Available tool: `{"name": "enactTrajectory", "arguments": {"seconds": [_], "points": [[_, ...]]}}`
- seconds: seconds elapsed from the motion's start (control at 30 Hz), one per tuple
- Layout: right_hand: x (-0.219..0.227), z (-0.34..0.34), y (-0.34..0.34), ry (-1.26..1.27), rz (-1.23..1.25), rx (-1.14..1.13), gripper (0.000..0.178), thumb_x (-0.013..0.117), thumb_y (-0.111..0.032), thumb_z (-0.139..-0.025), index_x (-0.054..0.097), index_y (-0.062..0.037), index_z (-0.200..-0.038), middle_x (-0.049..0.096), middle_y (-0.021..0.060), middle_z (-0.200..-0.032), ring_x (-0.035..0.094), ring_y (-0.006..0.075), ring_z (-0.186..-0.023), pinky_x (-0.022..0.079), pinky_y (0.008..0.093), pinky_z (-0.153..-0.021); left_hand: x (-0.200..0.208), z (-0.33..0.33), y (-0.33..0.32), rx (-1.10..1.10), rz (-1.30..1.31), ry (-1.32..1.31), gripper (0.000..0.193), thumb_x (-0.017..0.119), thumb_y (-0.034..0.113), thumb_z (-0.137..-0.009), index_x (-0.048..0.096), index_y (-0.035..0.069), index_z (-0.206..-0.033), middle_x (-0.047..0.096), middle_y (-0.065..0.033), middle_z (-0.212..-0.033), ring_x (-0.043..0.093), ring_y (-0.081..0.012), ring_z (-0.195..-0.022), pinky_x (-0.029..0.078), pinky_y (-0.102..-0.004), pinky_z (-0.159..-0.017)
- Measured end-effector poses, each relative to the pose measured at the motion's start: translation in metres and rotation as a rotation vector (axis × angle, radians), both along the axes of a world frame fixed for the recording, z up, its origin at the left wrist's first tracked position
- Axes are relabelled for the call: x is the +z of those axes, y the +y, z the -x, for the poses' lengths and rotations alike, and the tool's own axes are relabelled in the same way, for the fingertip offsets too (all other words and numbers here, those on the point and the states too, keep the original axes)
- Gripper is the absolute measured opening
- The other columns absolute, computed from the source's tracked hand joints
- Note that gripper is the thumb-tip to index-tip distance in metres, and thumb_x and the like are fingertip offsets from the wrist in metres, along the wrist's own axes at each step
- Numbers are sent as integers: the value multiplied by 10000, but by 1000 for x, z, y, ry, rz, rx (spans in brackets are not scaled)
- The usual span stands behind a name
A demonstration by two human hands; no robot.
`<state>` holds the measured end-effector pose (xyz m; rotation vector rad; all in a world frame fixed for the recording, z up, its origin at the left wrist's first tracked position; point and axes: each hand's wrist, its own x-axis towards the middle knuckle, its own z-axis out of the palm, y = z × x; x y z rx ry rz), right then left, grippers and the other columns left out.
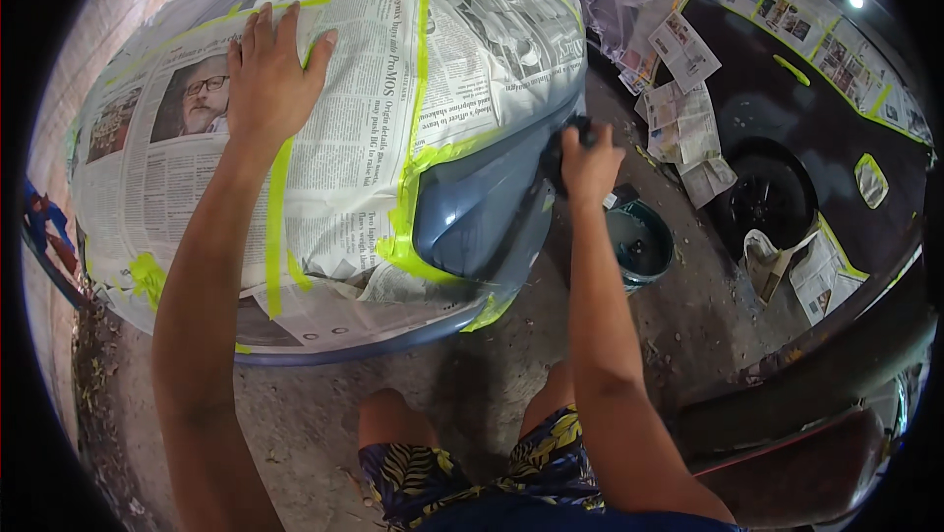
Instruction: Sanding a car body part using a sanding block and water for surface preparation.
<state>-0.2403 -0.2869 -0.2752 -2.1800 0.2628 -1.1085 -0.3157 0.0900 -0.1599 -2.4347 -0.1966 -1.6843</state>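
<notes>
A car corner in blue-grey paint (472, 207) is bare between sheets of newspaper (344, 129), held down by bright yellow-green masking tape (279, 227). My left hand (275, 75) lies flat on the newspaper at the upper left, fingers stretched out and holding nothing. At the right side of the panel, my right hand (593, 163) is closed round a small black object (565, 148). It presses against the painted edge; my fingers cover much of it, so its exact kind is unclear.
A dark green bucket (644, 237) holding murky liquid stands on the concrete floor beside my right forearm. Farther right is a dark car body (816, 109) with taped newspaper and a black wheel (772, 193). A dark red padded piece (796, 473) sits at the lower right.
</notes>
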Motion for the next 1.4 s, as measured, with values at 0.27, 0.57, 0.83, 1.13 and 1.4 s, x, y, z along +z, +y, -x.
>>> {"name": "enactTrajectory", "arguments": {"seconds": [0.27, 0.57, 0.83, 1.13, 1.4], "points": [[0, -3, -1, 74, -29, 23, 521, 699, -442, -827, 621, -139, -1244, 585, 326, -1112, 621, 496, -1012, 513, 513, -901, 0, 1, -1, 23, 0, 20, 656, 496, 539, -1005, 505, 42, -1433, 453, -261, -1491, 397, -391, -1423, 287, -582, -1167], [16, -16, -4, 118, -68, 45, 544, 691, -456, -822, 615, -149, -1263, 596, 331, -1160, 624, 484, -1059, 517, 497, -912, 0, 0, 0, 36, 0, 24, 666, 488, 539, -1007, 492, 37, -1445, 448, -256, -1497, 391, -390, -1427, 285, -578, -1171], [5, -6, 3, 68, -52, 10, 513, 685, -437, -839, 614, -138, -1249, 597, 323, -1116, 610, 492, -1058, 503, 510, -929, 2, 1, 0, 60, 13, 67, 666, 467, 547, -1023, 456, 68, -1485, 407, -244, -1536, 359, -387, -1452, 254, -554, -1197], [6, -29, -18, 109, -101, 52, 568, 676, -480, -830, 602, -171, -1301, 574, 308, -1168, 613, 494, -1062, 512, 514, -912, 1, 0, 0, 9, -3, 6, 664, 499, 537, -1004, 493, 42, -1446, 440, -258, -1501, 390, -395, -1425, 284, -586, -1171], [-2, -33, -23, 96, -41, 65, 542, 669, -479, -839, 613, -162, -1275, 595, 303, -1124, 622, 492, -1026, 514, 503, -906, 1, -1, 0, -12, 4, 12, 649, 507, 523, -1004, 493, 44, -1442, 442, -256, -1500, 390, -395, -1425, 294, -585, -1164]]}}
